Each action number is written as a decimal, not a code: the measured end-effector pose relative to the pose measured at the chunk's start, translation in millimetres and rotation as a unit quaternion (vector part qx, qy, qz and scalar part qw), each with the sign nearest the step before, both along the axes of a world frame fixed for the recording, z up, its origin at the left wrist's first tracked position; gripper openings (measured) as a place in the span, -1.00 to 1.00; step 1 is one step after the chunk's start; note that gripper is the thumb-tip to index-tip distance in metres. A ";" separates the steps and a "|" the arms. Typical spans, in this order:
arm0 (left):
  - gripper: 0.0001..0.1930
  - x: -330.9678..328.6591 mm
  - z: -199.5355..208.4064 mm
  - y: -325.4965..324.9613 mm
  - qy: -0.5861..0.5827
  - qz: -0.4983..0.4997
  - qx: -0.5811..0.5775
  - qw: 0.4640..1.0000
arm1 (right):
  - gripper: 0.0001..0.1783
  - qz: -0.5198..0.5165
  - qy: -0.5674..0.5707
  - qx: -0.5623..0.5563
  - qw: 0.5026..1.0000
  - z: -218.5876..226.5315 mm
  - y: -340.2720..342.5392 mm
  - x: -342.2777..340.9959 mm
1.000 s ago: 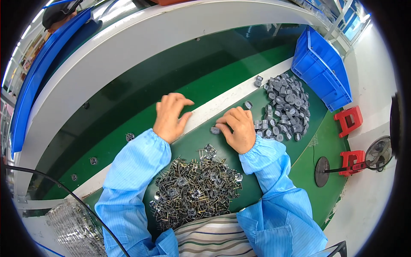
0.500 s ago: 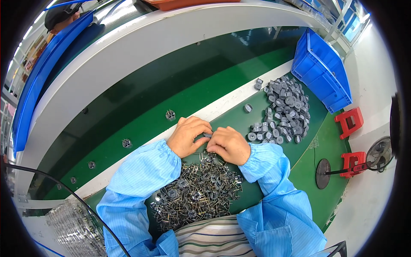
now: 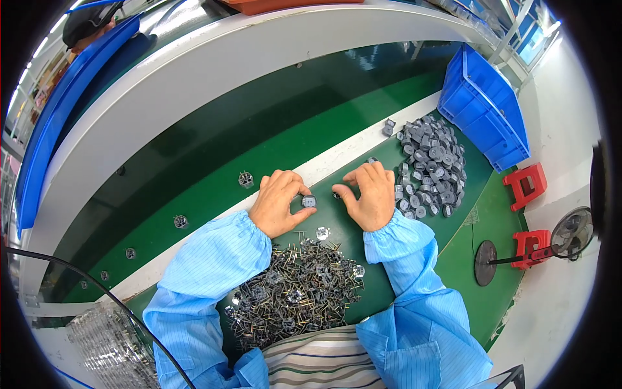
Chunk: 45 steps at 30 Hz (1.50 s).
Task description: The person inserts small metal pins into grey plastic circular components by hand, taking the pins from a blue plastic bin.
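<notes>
Between the thumb and fingers of my left hand point(image 3: 276, 205) is a small grey round plastic housing point(image 3: 310, 202), gripped at its left side. My right hand point(image 3: 372, 197) is apart from it to the right, thumb and index finger pinched on a small dark part point(image 3: 336, 194) too small to name. Below both hands lies a heap of small dark parts with thin metal pins point(image 3: 291, 295). A shiny piece point(image 3: 322, 233) rests at the heap's far edge. Beyond my right hand spreads a pile of grey round housings point(image 3: 435, 159).
A green conveyor belt point(image 3: 214, 172) runs beyond a white rail point(image 3: 330, 159), carrying several spaced parts point(image 3: 245, 179). At the far right stands a blue bin point(image 3: 486, 110). Red stools point(image 3: 526, 187) and a fan point(image 3: 570, 233) are right. A black cable point(image 3: 97, 279) crosses the left.
My hands, close together before, have moved apart, the right one to the right. The grey housing now shows plainly in my left hand. Parts on the belt have shifted left and nearer.
</notes>
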<state>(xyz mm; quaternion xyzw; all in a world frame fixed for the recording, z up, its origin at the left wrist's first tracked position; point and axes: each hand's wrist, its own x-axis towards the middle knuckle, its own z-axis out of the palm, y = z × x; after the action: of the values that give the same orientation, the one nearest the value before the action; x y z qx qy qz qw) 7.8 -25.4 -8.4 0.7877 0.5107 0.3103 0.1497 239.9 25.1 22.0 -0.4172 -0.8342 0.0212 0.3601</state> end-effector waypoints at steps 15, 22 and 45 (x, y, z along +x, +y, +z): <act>-0.61 3.1 0.6 -2.6 -0.005 -0.021 0.002 1.000 | -0.79 0.069 -0.025 -0.062 0.995 -8.3 -1.7 0.5; -0.63 4.1 -1.3 -1.3 -0.012 -0.029 0.002 1.000 | -0.87 0.111 0.037 -0.096 0.988 -15.9 1.7 -2.7; -0.62 4.8 -2.6 -1.7 -0.013 -0.019 -0.005 1.000 | -0.89 0.146 -0.097 0.127 0.976 -7.2 -11.9 -29.9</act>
<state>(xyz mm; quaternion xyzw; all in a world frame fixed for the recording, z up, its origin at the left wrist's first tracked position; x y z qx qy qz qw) 12.6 -27.1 -11.1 0.7924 0.4954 0.3150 0.1657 210.0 13.2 14.8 -0.2417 -0.9130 -0.0728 0.3206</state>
